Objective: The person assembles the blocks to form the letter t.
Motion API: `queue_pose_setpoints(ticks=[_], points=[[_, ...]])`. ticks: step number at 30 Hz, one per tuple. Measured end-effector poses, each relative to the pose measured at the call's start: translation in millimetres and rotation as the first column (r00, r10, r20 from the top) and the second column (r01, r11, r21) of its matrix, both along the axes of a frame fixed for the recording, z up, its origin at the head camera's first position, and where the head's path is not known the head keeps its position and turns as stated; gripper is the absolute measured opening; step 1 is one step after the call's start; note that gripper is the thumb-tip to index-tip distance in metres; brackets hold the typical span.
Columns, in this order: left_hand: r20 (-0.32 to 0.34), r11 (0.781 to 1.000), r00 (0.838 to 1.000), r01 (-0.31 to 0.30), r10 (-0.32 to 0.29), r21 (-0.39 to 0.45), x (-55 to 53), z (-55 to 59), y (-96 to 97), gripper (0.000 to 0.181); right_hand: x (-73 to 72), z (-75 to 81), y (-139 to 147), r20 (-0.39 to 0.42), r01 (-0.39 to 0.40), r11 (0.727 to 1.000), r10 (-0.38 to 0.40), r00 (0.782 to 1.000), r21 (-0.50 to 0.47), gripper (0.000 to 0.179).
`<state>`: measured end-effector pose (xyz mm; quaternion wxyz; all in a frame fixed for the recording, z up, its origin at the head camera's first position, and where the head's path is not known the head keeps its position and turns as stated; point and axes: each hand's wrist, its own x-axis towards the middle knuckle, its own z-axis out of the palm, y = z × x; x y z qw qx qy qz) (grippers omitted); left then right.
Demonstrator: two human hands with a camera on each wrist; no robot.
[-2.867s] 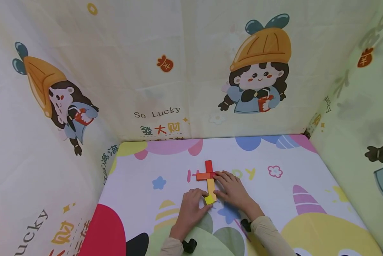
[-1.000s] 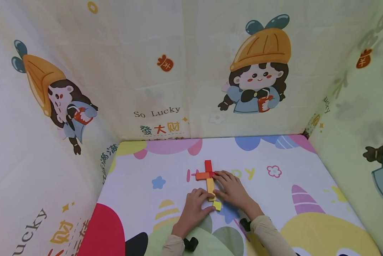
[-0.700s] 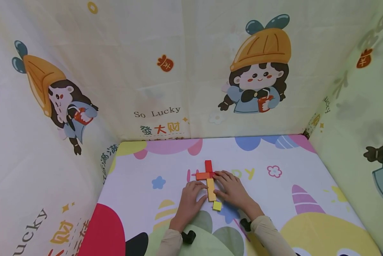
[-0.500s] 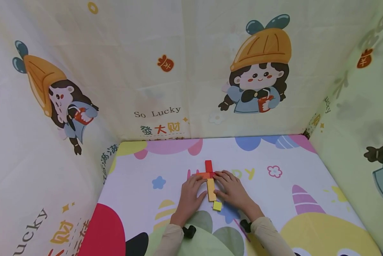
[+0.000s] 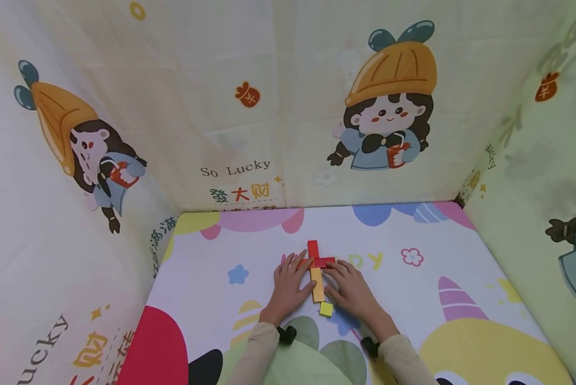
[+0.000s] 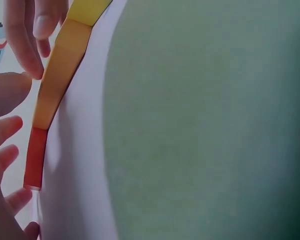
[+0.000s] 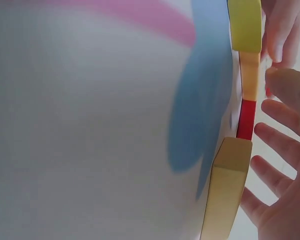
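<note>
Wooden blocks lie in a cross: a red block point(image 5: 313, 248) at the far end, an orange-red block point(image 6: 35, 157) left, a darker red block point(image 5: 325, 262) right, and an orange-yellow block point(image 5: 317, 286) down the middle. A yellow cube point(image 5: 326, 309) sits at its near end. My left hand point(image 5: 290, 289) lies with spread fingers over the orange-red block, its thumb at the orange-yellow block. My right hand point(image 5: 355, 294) is spread, fingertips beside the darker red block's right end. The right wrist view shows a pale yellow block point(image 7: 225, 190) near its fingers, hidden in the head view.
The blocks rest on a table point(image 5: 389, 299) with a printed cover. Cloth walls point(image 5: 297, 107) with cartoon prints stand behind it and on both sides. A black wrist camera point(image 5: 287, 335) sits at the left cuff, another point(image 5: 370, 346) at the right.
My left hand has let go of the yellow cube at the orange-yellow block's near end and moved forward to the orange-red block. My right fingers have drawn back, uncovering the darker red block.
</note>
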<state>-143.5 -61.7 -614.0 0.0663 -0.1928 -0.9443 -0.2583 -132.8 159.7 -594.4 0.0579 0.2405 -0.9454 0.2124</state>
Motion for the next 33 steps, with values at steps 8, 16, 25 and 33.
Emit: queue_pose_setpoints(ticks=[8, 16, 25, 33], points=[[0.060, 1.000, 0.998, 0.016, -0.014, -0.022, -3.0, -0.6, 0.9, 0.062, 16.1, 1.7, -3.1, -0.017, 0.016, 0.999, -0.017, 1.000, -0.038, 0.043], [0.049, 1.000, 0.999, 0.022, -0.022, -0.008, -4.6, -4.1, 0.0, 0.061, 39.3, 6.0, -5.0, -0.004, 0.059, 0.994, -0.060, 0.998, -0.091, 0.036], [0.008, 1.000, 1.000, 0.020, -0.020, -0.009, -8.5, -9.3, -1.2, 0.061, 55.6, 9.2, -5.5, -0.060, 0.041, 0.995, -0.047, 0.997, -0.091, 0.036], [0.016, 1.000, 1.000, 0.025, -0.025, 0.002, -7.6, -9.8, -0.3, 0.062, 65.7, 6.9, -9.7, 0.127, 0.105, 0.994, -0.102, 0.987, -0.016, 0.039]])
